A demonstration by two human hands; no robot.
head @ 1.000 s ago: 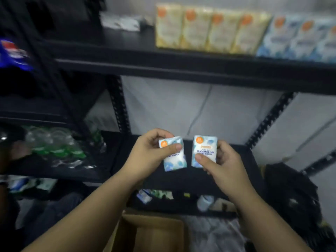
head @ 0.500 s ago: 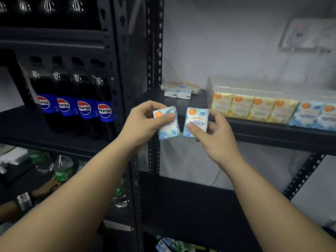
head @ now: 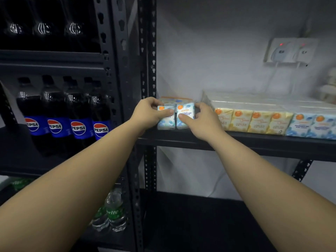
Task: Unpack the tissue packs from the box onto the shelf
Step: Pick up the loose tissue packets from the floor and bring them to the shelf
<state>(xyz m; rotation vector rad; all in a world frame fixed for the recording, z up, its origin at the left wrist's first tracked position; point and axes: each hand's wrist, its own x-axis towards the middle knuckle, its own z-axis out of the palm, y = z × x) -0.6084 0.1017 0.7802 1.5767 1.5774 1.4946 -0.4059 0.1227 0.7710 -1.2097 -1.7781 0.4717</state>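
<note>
A row of soft-wrapped tissue packs – four yellow packs (head: 252, 121) and then blue-and-white packs (head: 311, 126) – lines the front of the black metal shelf (head: 254, 142) to the right, with clear-wrapped bundles (head: 263, 102) stacked behind them. At the left end a few more packs (head: 174, 100) lie flat behind the two being set down. The perforated upright post (head: 151, 70) stands just left of that spot, close beside the left hand (head: 148, 113). In the neighbouring bay dark Pepsi bottles (head: 65, 117) stand in a row, and green-labelled Sprite bottles (head: 112, 210) sit lower down. A wall socket (head: 291, 50) with red lights is mounted on the pale wall.

The left hand grips the left tissue pack (head: 165, 118), thumb across its front and fingers curled over the top. The right hand (head: 203, 120) pinches the right tissue pack (head: 185, 115) (glossy film, printed blue with an orange dot), thumb on the face and fingers behind. Both packs stand upright, side by side and touching, on the shelf's front edge.

Half a second ago the two packs were held in the air in front of the shelf – now they rest on it, with both arms stretched further forward.
</note>
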